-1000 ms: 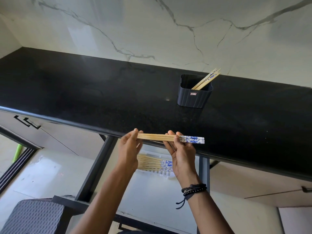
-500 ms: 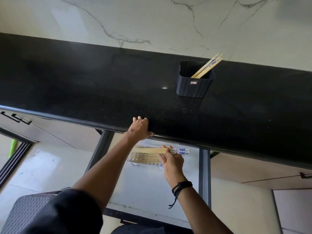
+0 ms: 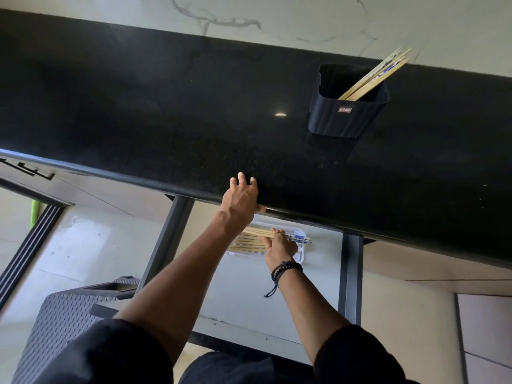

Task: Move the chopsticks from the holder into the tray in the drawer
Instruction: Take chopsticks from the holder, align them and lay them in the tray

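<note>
Spanning the far half, the countertop (image 3: 138, 120): a black speckled stone slab running from left to right, with a rounded near edge; a white marble wall (image 3: 277, 12) with grey veins rises behind it.
Drawer (image 3: 349, 273): pulled open below the counter's near edge, with a dark frame and a pale floor.
Woven bin (image 3: 69, 314): a dark textured container at the near left, beside the drawer.
Left hand (image 3: 241, 196): laid on the counter's near edge, fingers spread and relaxed on top and the thumb along the rim. It holds nothing.
Right hand (image 3: 279, 245): reaching into the drawer over the tray, fingers curled round a few chopsticks; dark bead bracelets (image 3: 285, 268) circle the wrist.
Holder (image 3: 343, 117): a dark ribbed square cup with a small label, standing upright at the far right of the counter.
Tray (image 3: 300, 254): white, sitting at the far end of the drawer, partly under the counter's edge.
Holder chopsticks (image 3: 374, 76): a few wooden sticks leaning to the right out of the cup.
Tray chopsticks (image 3: 246, 243): wooden sticks lying side by side, running left to right.
Held chopsticks (image 3: 300, 239): lying level just above the ones in the tray, blue-and-white patterned ends pointing right.
</note>
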